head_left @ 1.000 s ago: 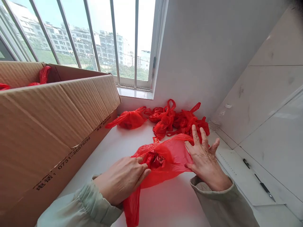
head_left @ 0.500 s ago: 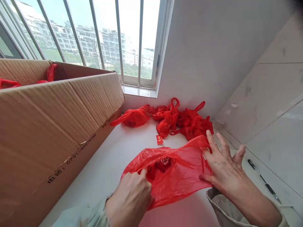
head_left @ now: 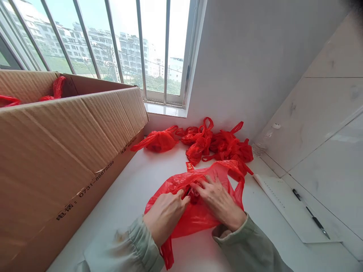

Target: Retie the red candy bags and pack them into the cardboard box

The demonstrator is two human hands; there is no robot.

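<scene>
Two hands work a red bag (head_left: 198,204) lying on the white counter (head_left: 136,181) beside a cardboard box (head_left: 70,132): left hand (head_left: 166,215) pinching its film, right hand (head_left: 218,202) pressing fingers onto the contents. Thin plastic could tear under the tugging. Half a second ago the right hand lay spread at the bag's far edge.

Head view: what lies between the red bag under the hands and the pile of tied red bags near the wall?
Only a small red packet on the white counter, between the red bag and the pile.
</scene>
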